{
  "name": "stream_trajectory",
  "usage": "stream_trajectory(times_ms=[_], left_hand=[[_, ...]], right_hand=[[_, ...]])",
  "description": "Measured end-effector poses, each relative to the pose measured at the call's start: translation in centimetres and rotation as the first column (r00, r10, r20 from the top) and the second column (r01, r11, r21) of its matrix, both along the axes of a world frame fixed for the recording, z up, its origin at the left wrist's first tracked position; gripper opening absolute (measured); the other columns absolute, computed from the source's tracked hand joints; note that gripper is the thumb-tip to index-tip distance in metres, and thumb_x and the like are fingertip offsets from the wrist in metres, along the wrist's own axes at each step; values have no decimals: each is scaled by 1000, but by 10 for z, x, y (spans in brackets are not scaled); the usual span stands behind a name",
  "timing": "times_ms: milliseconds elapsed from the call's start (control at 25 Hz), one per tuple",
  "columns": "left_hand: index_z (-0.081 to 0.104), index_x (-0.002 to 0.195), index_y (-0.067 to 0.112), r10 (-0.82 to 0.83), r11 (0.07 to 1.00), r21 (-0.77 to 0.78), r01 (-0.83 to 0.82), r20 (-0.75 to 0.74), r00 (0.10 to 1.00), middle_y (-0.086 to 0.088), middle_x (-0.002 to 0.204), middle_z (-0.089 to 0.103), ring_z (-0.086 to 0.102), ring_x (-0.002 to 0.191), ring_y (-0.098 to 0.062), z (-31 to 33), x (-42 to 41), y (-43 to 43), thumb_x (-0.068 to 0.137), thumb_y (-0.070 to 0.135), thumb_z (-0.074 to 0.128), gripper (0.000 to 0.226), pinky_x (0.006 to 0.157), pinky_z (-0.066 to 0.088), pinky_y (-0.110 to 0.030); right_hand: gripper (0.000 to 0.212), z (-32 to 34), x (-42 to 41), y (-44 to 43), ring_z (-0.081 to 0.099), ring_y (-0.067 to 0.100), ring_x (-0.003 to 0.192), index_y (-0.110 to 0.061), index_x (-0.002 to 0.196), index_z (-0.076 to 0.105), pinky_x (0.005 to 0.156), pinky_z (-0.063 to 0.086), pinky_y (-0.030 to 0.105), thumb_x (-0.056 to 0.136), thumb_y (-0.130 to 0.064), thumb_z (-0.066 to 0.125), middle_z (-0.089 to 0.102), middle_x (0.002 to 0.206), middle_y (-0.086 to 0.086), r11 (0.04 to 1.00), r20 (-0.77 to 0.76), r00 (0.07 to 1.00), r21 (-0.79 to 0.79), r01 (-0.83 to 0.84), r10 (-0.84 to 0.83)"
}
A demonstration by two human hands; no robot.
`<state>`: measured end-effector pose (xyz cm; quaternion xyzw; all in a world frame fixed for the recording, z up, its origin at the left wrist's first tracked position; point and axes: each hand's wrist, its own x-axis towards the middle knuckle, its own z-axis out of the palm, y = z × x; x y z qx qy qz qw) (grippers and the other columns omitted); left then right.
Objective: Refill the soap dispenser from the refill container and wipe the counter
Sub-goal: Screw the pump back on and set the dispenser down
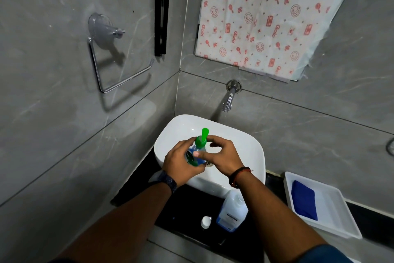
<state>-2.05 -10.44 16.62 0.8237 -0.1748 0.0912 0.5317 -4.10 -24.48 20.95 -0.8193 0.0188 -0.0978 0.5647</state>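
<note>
Low in the frame, right of centre, the refill container (231, 211) stands upright on the dark bench (187, 211), its neck apparently uncapped, though the right forearm crosses in front of it. A small white cap (206, 221) lies just beside it to the left, so the container has evidently been opened. At lower right a white tray (341, 220) holds a folded blue cloth (303, 202), lying untouched; the wiping step appears not yet done.

At centre frame, over the white basin (245, 145), both hands hold the soap dispenser (197, 152). The left hand (181, 164) is wrapped round the clear body, fingers (199, 154) pressed against it. The right hand (223, 156) curls toward the green pump head (201, 139), fingers (215, 145) bent at the collar; whether they actually pinch it cannot be told. The pump sits on the bottle neck, spout pointing up-frame. The body shows blue inside, level unclear. Whether the pump is being unscrewed before filling or tightened after it is a judgement these cues cannot settle.

Beyond, a wall tap (229, 100) projects above the basin.
</note>
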Motion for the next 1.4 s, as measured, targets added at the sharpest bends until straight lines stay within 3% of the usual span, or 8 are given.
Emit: stream_trajectory(times_ms=[200, 360, 520, 760, 960, 1120, 1240, 1400], left_hand=[[53, 125, 21, -3, 999, 43, 5, -38, 999, 1, 117, 62, 58, 102, -15, 0, -2, -3, 57, 28, 86, 76, 89, 50, -29], [57, 119, 19, 6, 1000, 17, -6, -23, 1000, 0, 112, 64, 60, 100, -17, -1, -4, -5, 55, 24, 85, 71, 89, 51, -33], [55, 125, 15, -4, 999, 33, 5, -18, 1000, -3, 119, 63, 58, 106, -20, -1, -2, -3, 53, 20, 86, 79, 92, 50, -38], [56, 124, 20, -12, 1000, 19, 12, -5, 1000, 0, 116, 64, 59, 102, -17, 1, -4, -1, 54, 19, 84, 76, 89, 51, -34], [57, 122, 22, -11, 1000, 13, 11, 2, 1000, 2, 116, 64, 58, 103, -15, 5, -3, -2, 53, 22, 85, 75, 91, 50, -33], [57, 123, 22, -1, 1000, 13, 1, 19, 1000, 1, 117, 64, 59, 102, -15, 9, -1, -4, 50, 25, 85, 78, 89, 50, -30], [59, 119, 23, -1, 1000, -10, 2, 39, 999, 2, 113, 65, 60, 100, -15, 11, 0, -6, 49, 30, 82, 74, 87, 51, -35], [56, 124, 22, 21, 1000, 10, -21, 12, 1000, 2, 116, 64, 60, 100, -14, 10, 2, -5, 48, 30, 85, 81, 89, 51, -33]], right_hand=[[19, 8, 3, 5, 63, 17, 95, -12, 92, 73, 84, 54, 40, 74, -15, 77, 72, 96, 3, 996, 78, 994, 47, 79, -82], [38, 7, 1, 13, 55, 8, 70, -18, 82, 60, 62, 46, 16, 60, -36, 85, 62, 74, -5, 968, 181, 967, -143, 205, -178], [44, 2, -1, 13, 60, 9, 86, -27, 100, 49, 68, 51, 22, 69, -16, 77, 64, 88, -7, 989, 203, 977, -124, 85, -59], [65, 1, -1, 14, 60, 6, 84, -33, 114, 38, 74, 50, 21, 67, -23, 81, 62, 86, -5, 987, 188, 980, -127, 95, -70], [70, 10, -1, 14, 60, 6, 87, -32, 116, 34, 74, 50, 20, 66, -27, 83, 61, 91, -12, 982, 190, 978, -144, 119, -91], [67, 14, -1, 13, 61, 9, 90, -31, 120, 35, 82, 54, 31, 70, -13, 76, 62, 95, -12, 989, 231, 971, -120, 91, -61], [72, 19, -1, 12, 60, 11, 86, -32, 121, 33, 74, 50, 20, 68, -25, 82, 62, 89, -1, 974, 247, 963, -167, 152, -108], [70, 21, -1, 9, 62, 9, 89, -38, 119, 34, 80, 53, 24, 69, -14, 79, 65, 95, -2, 987, 241, 970, -140, 76, -41]])
